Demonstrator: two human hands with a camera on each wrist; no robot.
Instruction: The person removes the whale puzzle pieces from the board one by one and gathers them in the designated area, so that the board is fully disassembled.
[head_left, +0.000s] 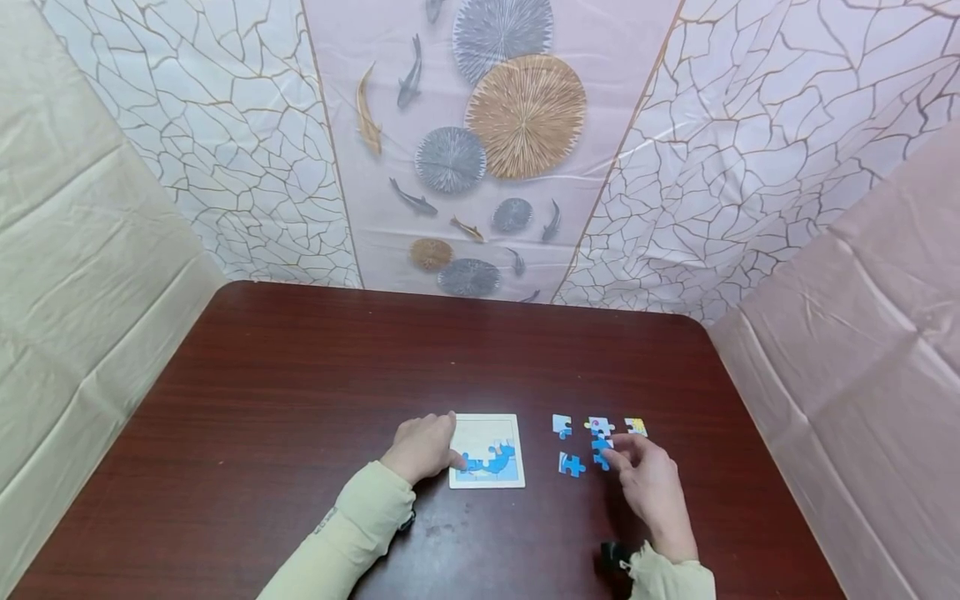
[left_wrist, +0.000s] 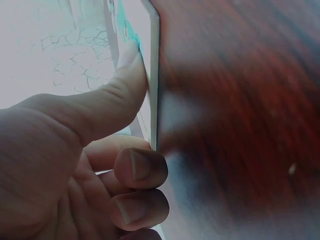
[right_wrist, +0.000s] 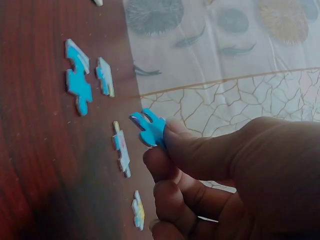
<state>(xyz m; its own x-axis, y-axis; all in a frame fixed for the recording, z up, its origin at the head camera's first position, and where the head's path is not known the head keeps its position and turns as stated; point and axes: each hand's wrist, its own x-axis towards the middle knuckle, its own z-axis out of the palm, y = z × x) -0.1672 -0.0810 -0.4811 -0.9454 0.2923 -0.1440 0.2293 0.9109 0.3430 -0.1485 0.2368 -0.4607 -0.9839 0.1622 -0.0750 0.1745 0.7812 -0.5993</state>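
Between the thumb and fingertips of my right hand, a blue jigsaw piece is pinched, raised off the table in the right wrist view. Around it lie loose pieces: a blue piece, a white-and-blue piece, a piece with a pink swirl and a yellow-patterned piece. My left hand holds the left side of a square puzzle board. Its thumb lies on the board's face, other fingers curled at the edge. Blue pieces fill part of the board's lower half.
The dark red-brown wooden table extends around the board and pieces. Patterned cloth hangs behind its far edge. Pale padded cloth walls stand along the left and right sides.
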